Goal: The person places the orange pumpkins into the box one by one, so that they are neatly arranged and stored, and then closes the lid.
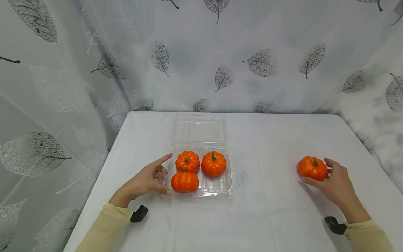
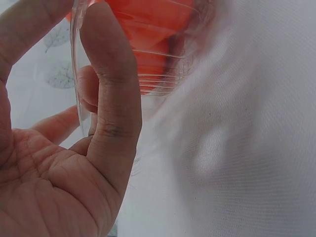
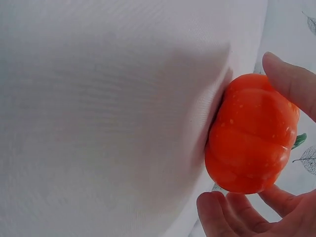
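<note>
A clear plastic clamshell box (image 1: 217, 187) lies with its lid folded back on the white table. Inside are three small orange pumpkins: one at the back left (image 1: 187, 161), one on the right (image 1: 214, 164) and one at the front left (image 1: 184, 182). My left hand (image 1: 143, 180) touches the box's left side, index finger stretched along it and thumb by the front corner. Far to the right, my right hand (image 1: 338, 182) curls thumb and fingers around another orange pumpkin (image 3: 252, 133) with a green stem. This pumpkin sits close against the tablecloth.
The box's open lid (image 1: 199, 131) lies flat behind its base. White cloth covers the table (image 1: 267, 210). A leaf-patterned curtain (image 1: 189, 52) hangs along the back and the sides. A dark strap piece (image 1: 139, 214) juts from the left sleeve, another (image 1: 335, 225) from the right.
</note>
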Action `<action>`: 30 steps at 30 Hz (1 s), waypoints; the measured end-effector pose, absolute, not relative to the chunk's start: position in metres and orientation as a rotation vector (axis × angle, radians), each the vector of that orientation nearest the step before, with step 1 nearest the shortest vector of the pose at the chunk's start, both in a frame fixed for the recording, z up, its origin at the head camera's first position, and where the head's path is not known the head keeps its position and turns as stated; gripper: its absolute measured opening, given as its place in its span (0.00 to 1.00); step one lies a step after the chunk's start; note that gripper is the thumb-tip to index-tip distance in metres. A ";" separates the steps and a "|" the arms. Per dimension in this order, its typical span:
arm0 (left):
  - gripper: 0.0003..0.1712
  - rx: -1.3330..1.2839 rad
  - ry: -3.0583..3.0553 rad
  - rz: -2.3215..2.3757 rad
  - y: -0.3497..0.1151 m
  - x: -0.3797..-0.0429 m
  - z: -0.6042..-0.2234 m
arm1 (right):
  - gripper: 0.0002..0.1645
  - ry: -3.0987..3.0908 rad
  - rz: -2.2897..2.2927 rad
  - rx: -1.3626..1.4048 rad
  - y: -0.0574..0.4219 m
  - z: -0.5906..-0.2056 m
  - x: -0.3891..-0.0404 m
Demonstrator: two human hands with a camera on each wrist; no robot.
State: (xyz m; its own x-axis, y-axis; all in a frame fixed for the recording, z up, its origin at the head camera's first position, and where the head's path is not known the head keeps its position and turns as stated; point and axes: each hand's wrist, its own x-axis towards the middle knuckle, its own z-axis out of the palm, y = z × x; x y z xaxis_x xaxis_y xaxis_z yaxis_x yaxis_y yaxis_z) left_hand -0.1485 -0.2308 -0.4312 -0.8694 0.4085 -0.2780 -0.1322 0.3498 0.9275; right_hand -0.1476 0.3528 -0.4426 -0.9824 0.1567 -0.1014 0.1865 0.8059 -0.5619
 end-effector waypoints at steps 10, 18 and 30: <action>0.67 0.254 2.160 1.537 -0.231 -0.148 -0.432 | 0.70 2.898 -0.902 0.309 0.355 -0.446 -0.149; 0.67 0.254 2.165 1.536 -0.229 -0.148 -0.431 | 0.68 2.892 -0.910 0.333 0.353 -0.446 -0.150; 0.66 0.236 2.166 1.534 -0.229 -0.147 -0.432 | 0.68 2.858 -0.958 0.265 0.348 -0.445 -0.149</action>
State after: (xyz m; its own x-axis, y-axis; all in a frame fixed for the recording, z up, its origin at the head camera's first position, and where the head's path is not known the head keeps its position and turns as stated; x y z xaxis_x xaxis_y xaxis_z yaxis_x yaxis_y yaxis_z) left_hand -0.1466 -0.2294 -0.4318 -0.8735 0.4002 -0.2771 -0.1286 0.3592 0.9244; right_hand -0.1490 0.3481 -0.4448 -0.9780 0.1282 -0.1646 0.2015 0.7847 -0.5862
